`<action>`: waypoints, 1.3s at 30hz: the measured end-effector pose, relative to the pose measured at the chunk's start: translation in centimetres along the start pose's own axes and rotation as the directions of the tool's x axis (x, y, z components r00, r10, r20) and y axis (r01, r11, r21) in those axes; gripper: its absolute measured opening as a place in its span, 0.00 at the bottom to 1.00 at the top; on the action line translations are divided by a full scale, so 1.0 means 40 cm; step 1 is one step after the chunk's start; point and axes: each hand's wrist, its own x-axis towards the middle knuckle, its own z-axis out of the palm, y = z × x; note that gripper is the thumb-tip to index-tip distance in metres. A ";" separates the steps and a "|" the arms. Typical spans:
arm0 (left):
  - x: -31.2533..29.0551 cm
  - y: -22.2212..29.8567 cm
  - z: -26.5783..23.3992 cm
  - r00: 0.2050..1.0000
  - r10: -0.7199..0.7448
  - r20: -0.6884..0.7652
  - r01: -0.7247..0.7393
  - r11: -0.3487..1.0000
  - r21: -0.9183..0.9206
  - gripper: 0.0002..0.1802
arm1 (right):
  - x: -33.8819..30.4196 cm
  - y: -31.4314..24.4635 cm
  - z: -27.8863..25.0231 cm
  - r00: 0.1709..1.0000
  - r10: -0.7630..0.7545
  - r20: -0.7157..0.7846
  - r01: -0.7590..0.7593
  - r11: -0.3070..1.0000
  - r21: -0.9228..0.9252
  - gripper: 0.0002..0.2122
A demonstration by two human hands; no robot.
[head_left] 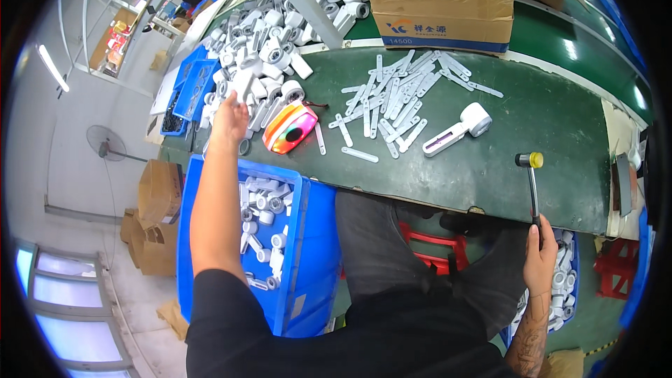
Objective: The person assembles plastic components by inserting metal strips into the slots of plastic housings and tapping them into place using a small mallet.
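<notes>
My left hand reaches out at the near edge of a heap of white plastic housings, its fingers stretched toward a white housing. Whether the fingertips touch that piece is hard to make out. My right hand is closed round the handle of a small mallet, held upright at the table's front edge, with a yellow and black head. Between the hands, one white housing with a round head and slotted handle lies on the green table. Behind it is a loose pile of flat light-grey strips.
An orange-and-pink object with a dark oval sits on the table. A blue bin of white parts stands by my left leg, another container of parts by my right. Small blue trays lie left; a cardboard box stands behind.
</notes>
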 end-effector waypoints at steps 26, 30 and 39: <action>-0.689 -0.633 0.622 0.323 0.262 0.910 -0.930 0.268 0.252 0.23 | 0.350 -0.100 0.104 0.980 -0.126 -0.152 0.100 0.981 -0.168 0.12; -0.815 -0.640 0.641 0.401 0.217 0.890 -0.904 0.250 0.347 0.47 | 0.405 -0.040 0.096 0.961 -0.120 -0.248 0.114 0.993 -0.038 0.12; -0.811 -0.640 0.638 0.288 0.034 0.957 -0.935 0.227 0.273 0.28 | 0.425 -0.010 0.085 0.978 0.002 -0.208 0.030 0.988 0.153 0.11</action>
